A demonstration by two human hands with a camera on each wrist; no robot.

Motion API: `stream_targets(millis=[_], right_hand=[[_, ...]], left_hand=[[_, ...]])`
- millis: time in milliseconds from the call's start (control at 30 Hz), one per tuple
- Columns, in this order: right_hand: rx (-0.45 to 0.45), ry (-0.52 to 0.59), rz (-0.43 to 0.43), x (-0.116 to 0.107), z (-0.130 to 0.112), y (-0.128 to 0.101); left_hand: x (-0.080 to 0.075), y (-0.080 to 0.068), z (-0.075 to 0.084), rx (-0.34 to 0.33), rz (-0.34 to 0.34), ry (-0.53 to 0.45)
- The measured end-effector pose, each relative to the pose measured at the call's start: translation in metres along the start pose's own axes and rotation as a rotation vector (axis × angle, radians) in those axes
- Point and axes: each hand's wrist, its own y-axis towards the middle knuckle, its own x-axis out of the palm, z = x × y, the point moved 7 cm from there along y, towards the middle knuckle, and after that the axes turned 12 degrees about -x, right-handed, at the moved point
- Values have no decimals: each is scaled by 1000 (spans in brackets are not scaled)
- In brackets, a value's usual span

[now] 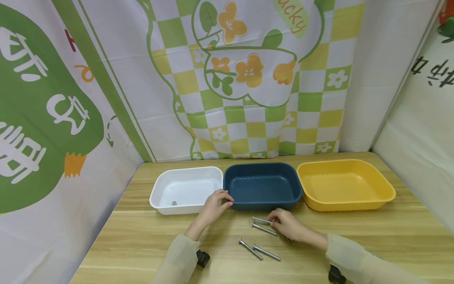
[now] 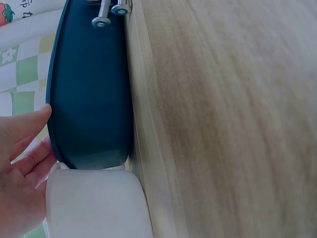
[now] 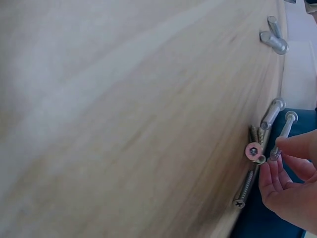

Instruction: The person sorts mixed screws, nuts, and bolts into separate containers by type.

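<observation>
My left hand [image 1: 224,198] rests with relaxed fingers where the white tray [image 1: 161,187] meets the blue tray [image 1: 262,167]. In the left wrist view the left hand [image 2: 29,144] touches the blue tray's rim [image 2: 89,99]. My right hand [image 1: 273,221] pinches the threaded end of a long silver bolt [image 1: 260,219] lying just in front of the blue tray. The right wrist view shows the right hand [image 3: 286,151] holding that bolt [image 3: 283,134]. A second bolt [image 1: 264,228] lies beside it, and two more bolts [image 1: 259,251] lie nearer me.
A yellow tray [image 1: 384,187] stands right of the blue one. A small metal piece [image 1: 174,203] sits in the white tray. Darker screws [image 3: 246,188] and a pink-headed piece [image 3: 253,150] lie under my right palm. Printed cloth walls close in the wooden table [image 1: 142,236].
</observation>
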Motion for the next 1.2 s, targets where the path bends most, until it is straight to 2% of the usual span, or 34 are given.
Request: stream_targets(millis=[333, 800, 1200], right_hand=[[-13, 6, 28, -11, -10, 0], [-48, -44, 80, -27, -20, 2], [-37, -55, 48, -45, -25, 14]], left_hand=[[0, 0, 1, 10, 1, -3], [1, 0, -2, -19, -6, 1], [2, 0, -3, -13, 1, 19]])
